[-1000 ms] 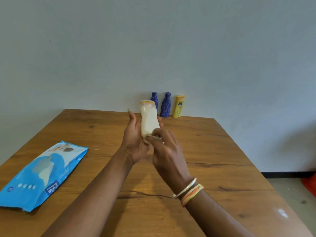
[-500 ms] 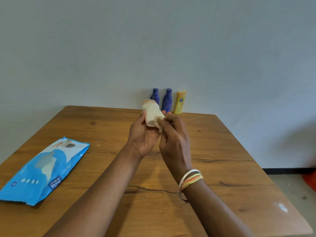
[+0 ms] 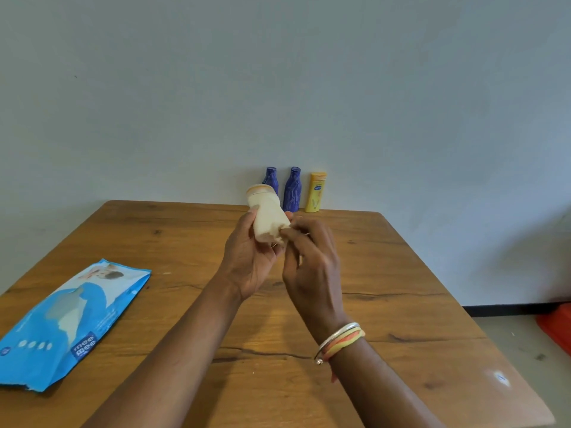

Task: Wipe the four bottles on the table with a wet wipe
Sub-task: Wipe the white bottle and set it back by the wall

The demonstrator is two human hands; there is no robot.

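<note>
Table (image 3: 401,273): brown wood with knots and dark cracks, far edge at the wall.
Left side: blue wipes pack (image 3: 71,322), lying flat.
Far edge: left blue bottle (image 3: 271,179), right blue bottle (image 3: 292,189) and yellow bottle (image 3: 315,193), upright in a row.
Near right corner: small white mark (image 3: 501,379).

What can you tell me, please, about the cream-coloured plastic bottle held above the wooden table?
The cream-coloured plastic bottle is opaque, with a pale orange cap, and tilts cap-up toward the left. The left hand grips its body; the right hand pinches its lower end. It is held off the wooden table.
</note>
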